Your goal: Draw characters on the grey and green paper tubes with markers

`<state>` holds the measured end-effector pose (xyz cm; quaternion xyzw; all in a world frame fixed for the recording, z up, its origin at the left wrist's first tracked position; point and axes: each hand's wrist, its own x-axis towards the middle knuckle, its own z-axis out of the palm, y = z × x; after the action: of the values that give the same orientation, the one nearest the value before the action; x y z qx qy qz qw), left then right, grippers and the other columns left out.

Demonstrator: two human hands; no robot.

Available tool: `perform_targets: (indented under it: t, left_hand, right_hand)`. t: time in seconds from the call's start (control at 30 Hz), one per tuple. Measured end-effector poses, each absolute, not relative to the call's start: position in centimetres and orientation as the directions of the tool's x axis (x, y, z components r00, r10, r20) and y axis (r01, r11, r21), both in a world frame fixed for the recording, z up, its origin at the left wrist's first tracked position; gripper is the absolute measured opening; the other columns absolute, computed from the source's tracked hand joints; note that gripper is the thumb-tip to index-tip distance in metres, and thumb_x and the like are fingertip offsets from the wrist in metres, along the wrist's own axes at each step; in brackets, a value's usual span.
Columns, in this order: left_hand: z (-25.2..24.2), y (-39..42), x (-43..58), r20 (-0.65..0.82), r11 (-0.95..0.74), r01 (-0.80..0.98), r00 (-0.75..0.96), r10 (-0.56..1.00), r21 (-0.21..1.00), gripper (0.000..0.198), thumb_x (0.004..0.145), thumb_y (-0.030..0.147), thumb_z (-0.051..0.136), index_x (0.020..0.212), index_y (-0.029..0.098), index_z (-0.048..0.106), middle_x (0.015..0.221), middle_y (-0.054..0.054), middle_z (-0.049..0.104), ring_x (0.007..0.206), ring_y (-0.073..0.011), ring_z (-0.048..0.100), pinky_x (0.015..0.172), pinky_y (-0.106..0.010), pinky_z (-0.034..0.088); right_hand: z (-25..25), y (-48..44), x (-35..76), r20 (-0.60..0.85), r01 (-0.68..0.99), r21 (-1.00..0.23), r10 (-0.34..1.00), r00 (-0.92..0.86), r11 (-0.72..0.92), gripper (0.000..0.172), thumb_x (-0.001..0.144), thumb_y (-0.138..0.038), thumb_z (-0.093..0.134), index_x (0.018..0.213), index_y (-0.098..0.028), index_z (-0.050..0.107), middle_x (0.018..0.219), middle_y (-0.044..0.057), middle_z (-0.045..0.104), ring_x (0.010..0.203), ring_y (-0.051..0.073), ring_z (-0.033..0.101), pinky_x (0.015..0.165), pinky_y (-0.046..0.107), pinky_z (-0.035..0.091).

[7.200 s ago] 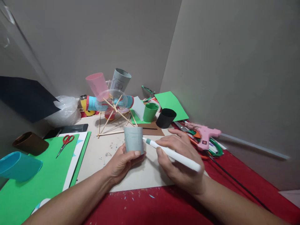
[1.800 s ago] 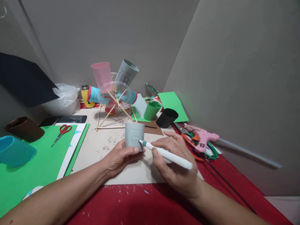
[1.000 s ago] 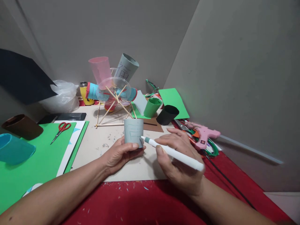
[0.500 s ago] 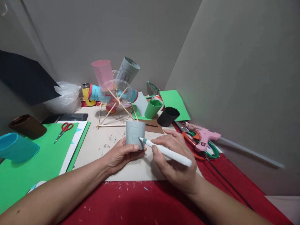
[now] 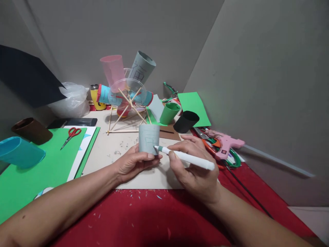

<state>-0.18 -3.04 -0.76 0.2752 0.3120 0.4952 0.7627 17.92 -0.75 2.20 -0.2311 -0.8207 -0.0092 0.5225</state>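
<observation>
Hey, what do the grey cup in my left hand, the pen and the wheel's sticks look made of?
Grey cup: matte, flat colour, likely paper or thin card rolled into a tube. Pen: smooth white barrel with slight sheen, probably plastic. Sticks: thin, pale tan, straight, probably wood or bamboo skewers.

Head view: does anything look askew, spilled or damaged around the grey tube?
Nothing damaged. The grey paper tube stands upright in the left hand; the right hand holds the white marker against it. Small paper scraps litter the red cloth, and the black paper tube lies tipped.
</observation>
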Motion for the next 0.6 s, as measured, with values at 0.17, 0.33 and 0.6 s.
perform_targets:
  t: [0.17, 0.33, 0.6]
  left_hand:
    - [-0.76, -2.95, -0.15, -0.202, 0.353, -0.581, 0.309, 0.929, 0.734, 0.038, 0.064, 0.015, 0.084, 0.099, 0.013, 0.070, 0.096, -0.008, 0.071, 0.097, -0.0199, 0.066, 0.098, -0.036, 0.048]
    - [-0.82, -2.96, -0.15, -0.208, 0.356, -0.585, 0.306, 0.929, 0.728, 0.036, 0.065, 0.014, 0.082, 0.099, 0.012, 0.070, 0.097, -0.008, 0.071, 0.097, -0.0200, 0.067, 0.099, -0.037, 0.048]
    - [-0.67, -3.09, 0.01, -0.211, 0.353, -0.581, 0.300, 0.930, 0.733, 0.037, 0.064, 0.014, 0.083, 0.097, 0.014, 0.067, 0.094, -0.006, 0.071, 0.093, -0.0194, 0.068, 0.100, -0.040, 0.048]
  right_hand:
    - [2.18, -0.70, 18.05, 0.858, 0.388, -0.244, 0.384, -0.341, 0.889, 0.012, 0.088, -0.012, 0.058, 0.087, -0.023, 0.056, 0.070, -0.003, 0.068, 0.062, 0.016, 0.063, 0.083, 0.042, 0.050]
    - [2.21, -0.55, 18.10, 0.850, 0.371, -0.282, 0.410, -0.330, 0.885, 0.013, 0.088, -0.012, 0.058, 0.086, -0.024, 0.057, 0.071, -0.003, 0.069, 0.064, 0.016, 0.064, 0.082, 0.041, 0.050]
    - [2.24, -0.74, 18.29, 0.876, 0.321, -0.303, 0.395, -0.278, 0.897, 0.012, 0.087, -0.012, 0.059, 0.089, -0.025, 0.060, 0.072, -0.003, 0.070, 0.064, 0.018, 0.066, 0.086, 0.043, 0.052]
